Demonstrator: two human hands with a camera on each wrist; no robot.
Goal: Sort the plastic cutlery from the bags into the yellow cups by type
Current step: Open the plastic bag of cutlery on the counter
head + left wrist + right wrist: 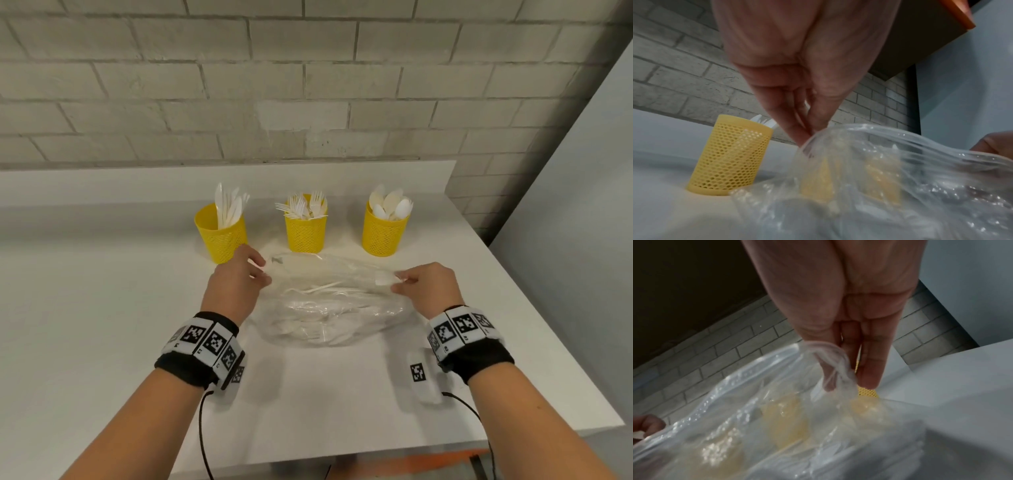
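Hands, left [236,279] and right [426,286], each pinch the clear bag [329,315] edge.

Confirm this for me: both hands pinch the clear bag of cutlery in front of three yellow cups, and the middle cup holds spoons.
Not quite. The head view shows the middle cup holds forks; the spoons stand in the right cup. The rest stands: the left hand and right hand each pinch the clear bag in front of the three yellow cups.
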